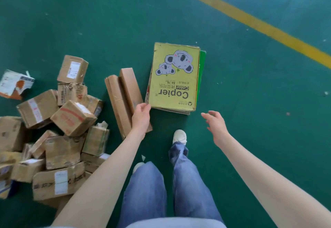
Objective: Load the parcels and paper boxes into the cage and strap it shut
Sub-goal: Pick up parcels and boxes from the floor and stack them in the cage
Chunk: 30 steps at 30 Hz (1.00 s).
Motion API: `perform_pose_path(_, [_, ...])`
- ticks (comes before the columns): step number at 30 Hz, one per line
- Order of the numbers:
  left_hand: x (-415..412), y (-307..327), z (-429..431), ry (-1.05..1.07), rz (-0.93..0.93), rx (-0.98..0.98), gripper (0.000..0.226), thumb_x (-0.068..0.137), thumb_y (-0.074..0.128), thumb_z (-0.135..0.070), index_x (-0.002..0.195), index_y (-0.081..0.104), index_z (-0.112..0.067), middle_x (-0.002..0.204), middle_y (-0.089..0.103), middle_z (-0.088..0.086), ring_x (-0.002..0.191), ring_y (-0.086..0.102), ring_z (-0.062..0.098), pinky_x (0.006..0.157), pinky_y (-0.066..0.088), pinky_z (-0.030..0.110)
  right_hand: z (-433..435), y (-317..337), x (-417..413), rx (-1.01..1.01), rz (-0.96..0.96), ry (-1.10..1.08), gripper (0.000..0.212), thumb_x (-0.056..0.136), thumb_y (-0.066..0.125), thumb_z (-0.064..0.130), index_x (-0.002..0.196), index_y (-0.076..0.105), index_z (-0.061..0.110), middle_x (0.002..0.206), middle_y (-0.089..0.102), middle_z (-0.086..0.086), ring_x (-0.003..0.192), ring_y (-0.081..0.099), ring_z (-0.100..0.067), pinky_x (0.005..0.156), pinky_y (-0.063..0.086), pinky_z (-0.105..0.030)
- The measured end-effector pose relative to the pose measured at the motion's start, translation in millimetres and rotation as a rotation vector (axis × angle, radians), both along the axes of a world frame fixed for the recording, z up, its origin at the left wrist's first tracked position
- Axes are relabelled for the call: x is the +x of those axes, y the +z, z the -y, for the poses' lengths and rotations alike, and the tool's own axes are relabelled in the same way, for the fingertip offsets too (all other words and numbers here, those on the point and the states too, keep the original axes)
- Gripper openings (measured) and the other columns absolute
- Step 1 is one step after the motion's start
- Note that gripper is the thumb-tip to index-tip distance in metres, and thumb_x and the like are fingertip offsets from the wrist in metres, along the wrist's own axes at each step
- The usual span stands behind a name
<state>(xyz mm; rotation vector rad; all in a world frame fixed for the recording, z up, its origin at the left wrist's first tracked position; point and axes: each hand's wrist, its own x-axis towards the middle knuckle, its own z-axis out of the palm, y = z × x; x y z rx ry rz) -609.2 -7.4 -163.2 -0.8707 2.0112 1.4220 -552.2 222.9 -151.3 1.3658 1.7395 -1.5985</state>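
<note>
A: Closest in, what do you see?

B: A white shoe (180, 136) planted behind the fingers, between the two forearms. Ahead of it, the left hand (141, 115) has loosely bent fingers with the tips at the near left corner of the yellow Copier paper box (174, 79). They touch or almost touch it but are not wrapped round it. The right hand (215, 122) is released, fingers spread, short of the near right corner and holding nothing.

A: Why so wide apart?

B: I'd judge it a two-handed lift. The box is broad, so one hand goes to each near corner. It lies flat on the green floor (250, 102) just beyond the fingertips, on top of something with a green edge showing along its right side.

A: Any room at the edges?

B: Right of the right fingers is bare floor, so that side is free. Left of the left fingers, long brown cartons (123, 95) lie just beside the box and under the wrist, so that edge is tight. Further left is the heap of parcels (59, 138).

A: And beyond?

B: Open floor up to a yellow line (250, 20). The cage is not in view.
</note>
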Motion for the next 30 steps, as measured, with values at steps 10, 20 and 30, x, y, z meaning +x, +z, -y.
perform_pose_path(10, [-67, -173, -22, -0.193, 0.097, -0.184, 0.068, 0.097, 0.06, -0.032, 0.151, 0.027, -0.01, 0.153, 0.024, 0.011, 0.131, 0.04, 0.026, 0.107, 0.031, 0.033, -43, -172, -56, -0.042, 0.136, 0.158, 0.09, 0.089, 0.071, 0.033, 0.156, 0.012, 0.021, 0.162, 0.019, -0.005, 0.145, 0.027, -0.027, 0.113, 0.026, -0.043])
perform_pose_path(20, [-105, -391, 7, -0.236, 0.24, -0.125, 0.075, 0.092, 0.066, -0.035, 0.151, 0.025, -0.012, 0.151, 0.04, 0.005, 0.135, 0.042, 0.024, 0.109, 0.034, 0.038, -47, -401, -87, -0.073, 0.13, 0.038, 0.081, 0.087, 0.074, 0.027, 0.15, 0.023, 0.014, 0.144, 0.049, -0.002, 0.125, 0.047, -0.018, 0.109, 0.031, -0.038])
perform_pose_path(30, [-95, -348, 9, 0.147, 0.213, 0.017, 0.08, 0.079, 0.078, -0.034, 0.14, 0.031, -0.012, 0.123, 0.055, 0.002, 0.103, 0.057, 0.012, 0.09, 0.048, 0.033, -50, -362, -82, -0.097, 0.087, -0.145, 0.072, 0.085, 0.072, 0.044, 0.139, 0.043, 0.007, 0.128, 0.057, 0.002, 0.117, 0.052, -0.018, 0.097, 0.031, -0.032])
